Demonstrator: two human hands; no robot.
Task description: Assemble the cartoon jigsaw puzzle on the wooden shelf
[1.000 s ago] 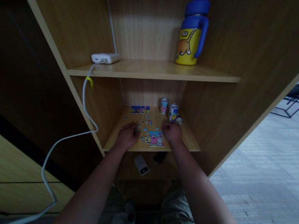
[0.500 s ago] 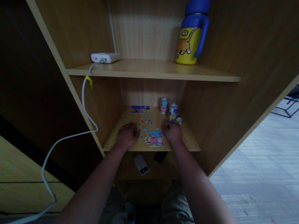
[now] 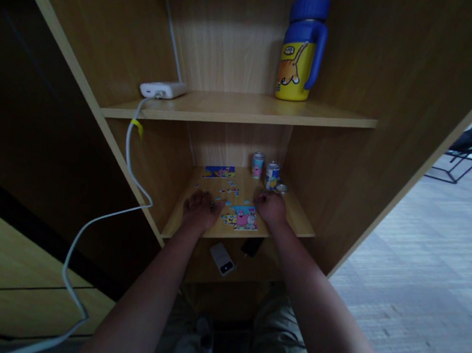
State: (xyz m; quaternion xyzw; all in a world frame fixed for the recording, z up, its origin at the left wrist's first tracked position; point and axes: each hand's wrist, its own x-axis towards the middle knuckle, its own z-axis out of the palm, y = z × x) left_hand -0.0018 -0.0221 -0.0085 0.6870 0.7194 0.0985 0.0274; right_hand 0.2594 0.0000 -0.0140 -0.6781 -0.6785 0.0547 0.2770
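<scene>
On the lower shelf, my left hand (image 3: 201, 212) is over the left side, its thumb stretched away from the fingers toward the puzzle and nothing visible held. My right hand (image 3: 270, 208) rests at the right with its fingers curled; whatever may be in them is hidden. Between the hands is a partly joined cartoon jigsaw puzzle (image 3: 245, 218), with a pink figure and a yellow one. Several loose puzzle pieces (image 3: 230, 191) are scattered behind it. Farther back lies a blue picture card (image 3: 219, 172).
Two small printed cans (image 3: 257, 166) stand at the back right, with a round metal lid (image 3: 281, 189) beside them. Above, a shelf (image 3: 239, 106) holds a blue-and-yellow mug (image 3: 300, 54) and a white charger (image 3: 162, 89) with a hanging cable (image 3: 129, 152). Below sits a phone (image 3: 222, 258).
My left thumb has moved out to the right, and the left fingers have spread. My right hand stays nearly still. The whole view has shifted slightly.
</scene>
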